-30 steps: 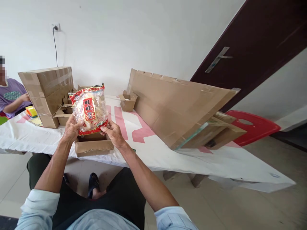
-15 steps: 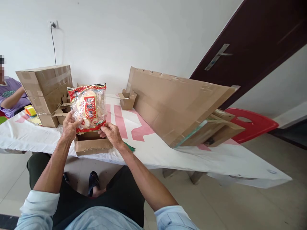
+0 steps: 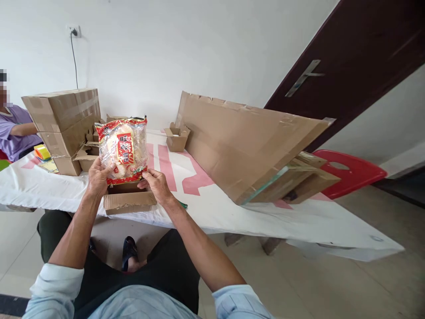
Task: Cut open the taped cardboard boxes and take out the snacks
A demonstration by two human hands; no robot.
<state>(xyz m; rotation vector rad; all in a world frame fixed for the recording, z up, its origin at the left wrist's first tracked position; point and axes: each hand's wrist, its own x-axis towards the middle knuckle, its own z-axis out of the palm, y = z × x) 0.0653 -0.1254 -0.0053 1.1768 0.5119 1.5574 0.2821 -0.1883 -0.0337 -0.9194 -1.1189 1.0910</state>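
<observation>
A clear and red bag of rice crackers [image 3: 124,148] is held upright over an open cardboard box [image 3: 130,203] at the table's near edge. My left hand [image 3: 98,177] grips the bag's lower left side, thumb across its front. At the lower right corner, my right hand [image 3: 156,184] pinches the red edge between thumb and fingers. The bag's front, with its printed label, faces me. Most of the box's inside is hidden behind the bag and my hands. A green object [image 3: 182,204] shows partly beside my right wrist.
Stacked cardboard boxes [image 3: 63,128] stand at the left, with a person [image 3: 20,133] behind them. A small open box [image 3: 177,139] sits farther back. A large cardboard sheet [image 3: 245,146] leans across the table's right part. Beyond it is a red chair [image 3: 352,170].
Both hands keep their hold on the bag. It has shifted very slightly, and the bag's film and label look a little differently creased. The person at the left has moved an arm slightly.
</observation>
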